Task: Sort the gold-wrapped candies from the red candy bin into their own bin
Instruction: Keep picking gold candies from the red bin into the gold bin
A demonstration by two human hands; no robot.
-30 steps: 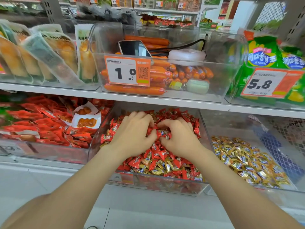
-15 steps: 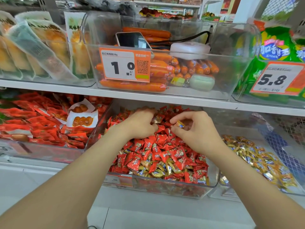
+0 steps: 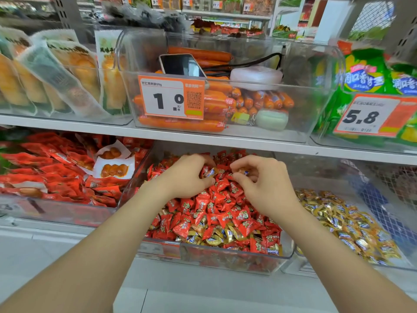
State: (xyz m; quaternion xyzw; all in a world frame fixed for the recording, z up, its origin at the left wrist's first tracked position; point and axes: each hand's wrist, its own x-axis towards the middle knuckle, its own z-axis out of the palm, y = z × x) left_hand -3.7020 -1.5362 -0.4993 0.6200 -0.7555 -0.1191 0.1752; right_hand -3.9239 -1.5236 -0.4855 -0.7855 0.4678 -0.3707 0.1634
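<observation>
Over the far part of the red candy bin (image 3: 225,260) both hands are seen, held close together but not touching, palms down on the heap of red candies (image 3: 214,211). And a catch on the right: a gold-wrapped candy (image 3: 243,171) is pinched between thumb and forefinger of the right hand (image 3: 264,186) at the top of the heap, the other fingers curled loosely beneath. On the other side, the left hand (image 3: 187,177) is curled down into the pile, and a second gold-wrapped candy (image 3: 211,172) is caught between its thumb and fingertips, touched by the red ones around it. Nearer than the hands, along the front wall of the same bin, more gold wrappers (image 3: 214,239) are seen mixed in among the red, some half buried. To the right of the right hand, just beside the red bin, the gold candy bin (image 3: 327,266) is found, with a heap of gold candies (image 3: 338,222) spread across it. To the left of the left hand, a bin of red snack packets (image 3: 56,177) is set. Above both hands a shelf (image 3: 203,141) is run across, and on it, straight above, a clear bin of orange sausages (image 3: 293,123) is fronted by a price tag (image 3: 171,98) marked 1.0, with a phone (image 3: 180,64) propped up behind the tag.
</observation>
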